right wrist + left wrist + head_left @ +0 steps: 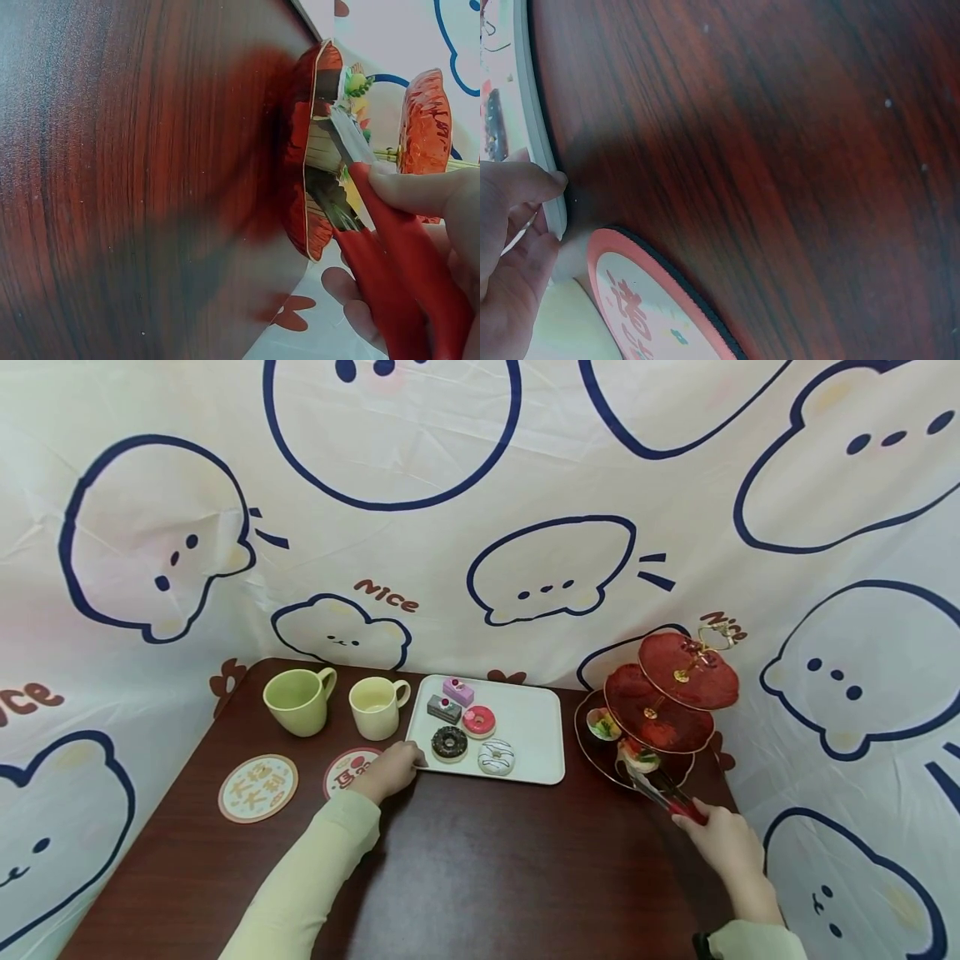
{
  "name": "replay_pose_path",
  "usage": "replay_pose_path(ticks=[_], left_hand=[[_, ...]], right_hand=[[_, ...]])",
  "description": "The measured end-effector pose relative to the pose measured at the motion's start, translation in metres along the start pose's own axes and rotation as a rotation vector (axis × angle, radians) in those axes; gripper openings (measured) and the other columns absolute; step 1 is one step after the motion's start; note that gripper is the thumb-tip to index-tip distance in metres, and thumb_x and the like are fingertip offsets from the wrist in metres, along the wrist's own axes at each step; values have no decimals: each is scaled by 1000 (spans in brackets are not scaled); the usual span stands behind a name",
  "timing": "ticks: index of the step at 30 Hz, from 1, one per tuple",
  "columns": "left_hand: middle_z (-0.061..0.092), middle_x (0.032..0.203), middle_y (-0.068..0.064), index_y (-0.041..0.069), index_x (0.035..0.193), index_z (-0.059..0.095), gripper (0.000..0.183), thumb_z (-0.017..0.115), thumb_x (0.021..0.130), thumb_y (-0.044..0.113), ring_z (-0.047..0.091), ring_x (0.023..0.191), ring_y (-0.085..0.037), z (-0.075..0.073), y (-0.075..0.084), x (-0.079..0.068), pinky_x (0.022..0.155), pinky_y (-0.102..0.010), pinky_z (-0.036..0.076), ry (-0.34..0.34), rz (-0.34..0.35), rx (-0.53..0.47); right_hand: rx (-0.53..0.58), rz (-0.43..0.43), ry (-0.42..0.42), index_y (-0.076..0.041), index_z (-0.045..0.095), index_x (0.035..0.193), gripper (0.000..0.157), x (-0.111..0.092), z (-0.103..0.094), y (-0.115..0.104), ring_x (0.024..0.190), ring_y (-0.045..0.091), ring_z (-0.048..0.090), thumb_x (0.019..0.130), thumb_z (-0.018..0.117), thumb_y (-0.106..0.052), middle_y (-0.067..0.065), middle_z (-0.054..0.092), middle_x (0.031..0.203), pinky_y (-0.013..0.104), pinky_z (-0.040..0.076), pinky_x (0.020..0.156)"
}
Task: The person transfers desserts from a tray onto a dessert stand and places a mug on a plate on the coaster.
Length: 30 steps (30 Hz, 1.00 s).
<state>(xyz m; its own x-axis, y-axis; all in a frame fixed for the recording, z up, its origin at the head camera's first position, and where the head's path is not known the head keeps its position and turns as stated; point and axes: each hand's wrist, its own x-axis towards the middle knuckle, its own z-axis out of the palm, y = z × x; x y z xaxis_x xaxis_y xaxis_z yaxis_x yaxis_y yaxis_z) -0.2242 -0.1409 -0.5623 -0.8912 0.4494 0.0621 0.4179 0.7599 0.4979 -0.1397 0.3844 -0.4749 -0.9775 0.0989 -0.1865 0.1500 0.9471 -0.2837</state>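
Note:
My left hand (pixel 392 770) pinches the front left corner of a white tray (pixel 536 752). On the tray lie a pink cake slice (pixel 458 692), a grey cake slice (pixel 444 709), a pink doughnut (pixel 478 722), a chocolate doughnut (pixel 449 743) and a white striped doughnut (pixel 496 757). My right hand (pixel 723 843) grips red-handled tongs (pixel 397 262). Their metal tips are at a fruit-topped tart (pixel 639 755) on the bottom plate of a red three-tier stand (pixel 660 714). Whether the tips touch the tart on both sides cannot be told. Another small fruit tart (pixel 602 724) sits beside it.
Left of the tray stand a green mug (pixel 298 703) and a pale yellow mug (pixel 377 708). In front of them lie a round cream coaster (pixel 258 788) and a pink-rimmed coaster (pixel 348 770), partly behind my left hand. A patterned cloth (pixel 435 568) hangs around the dark wooden table (pixel 525 868).

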Motion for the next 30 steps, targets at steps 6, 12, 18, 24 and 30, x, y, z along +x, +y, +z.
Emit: replay_pose_path(ticks=[6, 12, 18, 24, 30], left_hand=[[72, 89, -12, -2, 89, 78, 26, 60, 78, -18, 69, 90, -32, -1, 1, 0, 83, -44, 57, -10, -8, 8], [72, 89, -12, -2, 89, 78, 26, 60, 78, -18, 69, 91, -31, -1, 1, 1, 84, -44, 57, -13, -15, 2], [72, 89, -12, -2, 89, 78, 26, 60, 79, -18, 69, 90, -31, -1, 1, -1, 83, -44, 57, -5, -20, 0], [71, 87, -11, -2, 89, 78, 26, 60, 78, -18, 69, 89, -31, -1, 1, -2, 83, -44, 57, -6, -18, 6], [71, 88, -12, -3, 89, 78, 26, 61, 78, -18, 69, 89, -31, -1, 2, -1, 83, -44, 57, -1, -13, 10]], right_hand=[[-13, 5, -11, 11, 52, 141, 78, 4, 2, 0, 85, 48, 66, 95, 68, -51, 43, 53, 127, 48, 50, 56], [-12, 24, -12, 11, 51, 141, 80, 4, 1, -2, 85, 48, 66, 94, 68, -51, 43, 53, 128, 49, 51, 58], [-12, 34, -24, 11, 51, 141, 85, 4, -1, -4, 91, 51, 65, 93, 68, -57, 43, 53, 128, 54, 52, 64], [-15, 57, -44, 11, 50, 141, 92, 3, -4, -6, 99, 54, 63, 90, 67, -62, 42, 52, 130, 59, 53, 70], [-17, 60, -28, 12, 50, 141, 95, -1, -4, -7, 98, 53, 63, 88, 67, -65, 42, 52, 129, 58, 53, 69]])
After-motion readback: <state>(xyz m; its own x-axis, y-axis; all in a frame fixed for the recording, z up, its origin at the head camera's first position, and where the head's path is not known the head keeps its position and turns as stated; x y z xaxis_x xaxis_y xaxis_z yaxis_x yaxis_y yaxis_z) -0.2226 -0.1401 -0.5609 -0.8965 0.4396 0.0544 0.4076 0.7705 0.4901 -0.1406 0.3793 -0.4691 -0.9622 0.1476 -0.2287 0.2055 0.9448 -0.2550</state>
